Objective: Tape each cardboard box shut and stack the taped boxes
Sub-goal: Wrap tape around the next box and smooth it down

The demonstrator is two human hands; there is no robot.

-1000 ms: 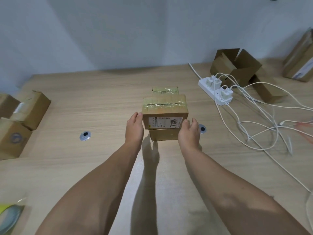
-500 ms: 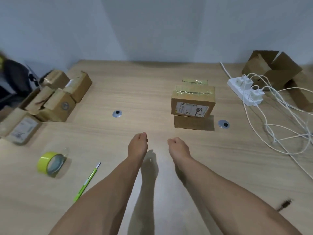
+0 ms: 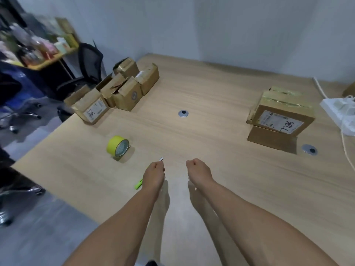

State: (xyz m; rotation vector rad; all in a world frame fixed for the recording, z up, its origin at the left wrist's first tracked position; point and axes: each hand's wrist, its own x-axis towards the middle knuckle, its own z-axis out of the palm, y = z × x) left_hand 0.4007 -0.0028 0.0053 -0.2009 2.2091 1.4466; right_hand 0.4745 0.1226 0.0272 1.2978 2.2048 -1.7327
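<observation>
Two taped cardboard boxes stand stacked at the right: the top box (image 3: 284, 112), with yellowish tape and a white label, on the lower box (image 3: 269, 138). Several open boxes (image 3: 123, 89) are clustered at the table's far left corner. A yellow-green tape roll (image 3: 117, 145) stands on its edge in the left middle. My left hand (image 3: 154, 174) hangs with loosely curled fingers over a green pen-like cutter (image 3: 138, 184), hiding its middle. My right hand (image 3: 198, 171), also loosely curled, holds nothing. Both hands are well short of the stack.
A white power strip (image 3: 340, 110) with cables lies at the right edge. Two metal grommets (image 3: 183, 113) (image 3: 309, 149) are set in the wooden table (image 3: 211, 89). The table's left edge runs diagonally, with a black office chair (image 3: 86, 62) and cluttered shelves beyond it.
My hands let go of the stacked box and drew back toward me. The view has swung left, bringing the open boxes, tape roll and cutter in.
</observation>
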